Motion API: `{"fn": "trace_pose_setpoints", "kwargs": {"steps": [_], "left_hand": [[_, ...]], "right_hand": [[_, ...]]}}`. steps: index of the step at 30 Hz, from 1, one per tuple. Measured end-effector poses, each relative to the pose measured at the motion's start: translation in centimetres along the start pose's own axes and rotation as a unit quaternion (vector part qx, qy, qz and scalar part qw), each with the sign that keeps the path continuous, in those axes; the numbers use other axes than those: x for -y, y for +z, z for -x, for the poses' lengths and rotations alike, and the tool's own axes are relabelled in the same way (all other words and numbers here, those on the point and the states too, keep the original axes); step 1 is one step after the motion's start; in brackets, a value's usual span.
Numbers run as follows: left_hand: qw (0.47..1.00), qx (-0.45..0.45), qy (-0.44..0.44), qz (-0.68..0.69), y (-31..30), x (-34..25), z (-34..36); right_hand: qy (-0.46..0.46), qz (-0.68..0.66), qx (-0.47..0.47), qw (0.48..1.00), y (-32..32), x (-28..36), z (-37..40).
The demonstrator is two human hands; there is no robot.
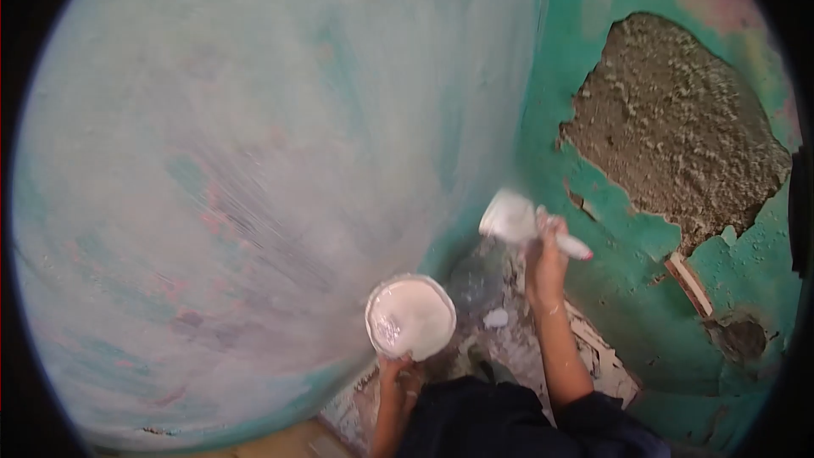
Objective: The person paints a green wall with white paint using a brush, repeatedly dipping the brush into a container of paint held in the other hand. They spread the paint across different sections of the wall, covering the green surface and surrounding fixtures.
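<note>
My left hand grips the near rim of a round tub of white paint, held out low in front of me. The paint's surface shows as a pale disc with a glossy patch at its left. In my right hand is a wide paintbrush, its handle pointing to the right. White paint covers the bristles, which are slightly blurred and point left toward the corner. To the left rises a wall streaked with whitish paint over green. Small white specks dot my right forearm.
A green wall stands at the right, with a large patch of bare rough plaster and flaking edges. Below it, a broken strip sticks out. Paint-stained floor with debris lies around my feet.
</note>
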State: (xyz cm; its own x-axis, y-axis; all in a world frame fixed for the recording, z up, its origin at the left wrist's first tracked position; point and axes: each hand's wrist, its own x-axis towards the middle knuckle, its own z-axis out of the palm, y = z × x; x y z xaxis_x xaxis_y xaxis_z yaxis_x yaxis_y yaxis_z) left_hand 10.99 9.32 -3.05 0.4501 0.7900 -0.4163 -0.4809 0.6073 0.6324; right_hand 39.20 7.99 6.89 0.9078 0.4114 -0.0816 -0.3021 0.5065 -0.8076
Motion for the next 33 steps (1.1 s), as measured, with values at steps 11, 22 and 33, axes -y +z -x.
{"fn": "trace_pose_setpoints", "kwargs": {"steps": [11,22,33], "left_hand": [[0.996,-0.086,0.022,0.027,3.0,2.3,-0.4],[0.998,-0.037,-0.056,-0.003,-0.4,-0.2,-2.9],[0.995,0.003,-0.098,-0.031,-2.2,-1.2,-4.0]], "right_hand": [[0.036,0.01,-0.066,0.997,-5.6,-0.4,-2.6],[0.006,0.012,-0.142,0.99,-7.6,-3.3,1.5],[-0.011,0.013,-0.179,0.984,-8.4,-3.2,5.7]]}}
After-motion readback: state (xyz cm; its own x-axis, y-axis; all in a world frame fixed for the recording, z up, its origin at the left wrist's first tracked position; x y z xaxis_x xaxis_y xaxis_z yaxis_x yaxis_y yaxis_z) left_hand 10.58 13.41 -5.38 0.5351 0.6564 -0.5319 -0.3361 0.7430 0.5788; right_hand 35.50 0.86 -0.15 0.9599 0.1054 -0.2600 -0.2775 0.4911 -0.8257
